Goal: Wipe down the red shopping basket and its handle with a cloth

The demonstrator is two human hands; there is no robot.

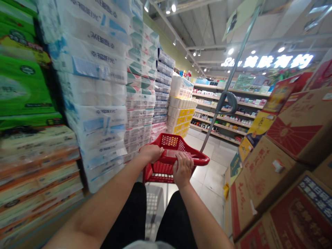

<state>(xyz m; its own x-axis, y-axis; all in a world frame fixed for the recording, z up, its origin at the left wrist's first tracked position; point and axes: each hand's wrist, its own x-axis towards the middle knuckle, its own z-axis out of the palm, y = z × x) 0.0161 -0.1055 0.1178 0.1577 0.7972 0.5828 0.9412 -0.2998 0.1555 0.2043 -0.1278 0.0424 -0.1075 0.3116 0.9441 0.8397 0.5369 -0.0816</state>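
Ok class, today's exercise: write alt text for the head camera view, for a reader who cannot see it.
A person's left hand and right hand grip a red plastic shopping basket in a supermarket aisle. Stacked packs of toilet paper rise on the left, cardboard cartons on the right, with shelves of boxed goods beyond.

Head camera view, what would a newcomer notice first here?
The red plastic shopping basket stands out at bottom centre, held by its handle in the left hand and right hand. Tall stacks of wrapped toilet paper tower along the left, and printed cardboard cartons pile up on the right.
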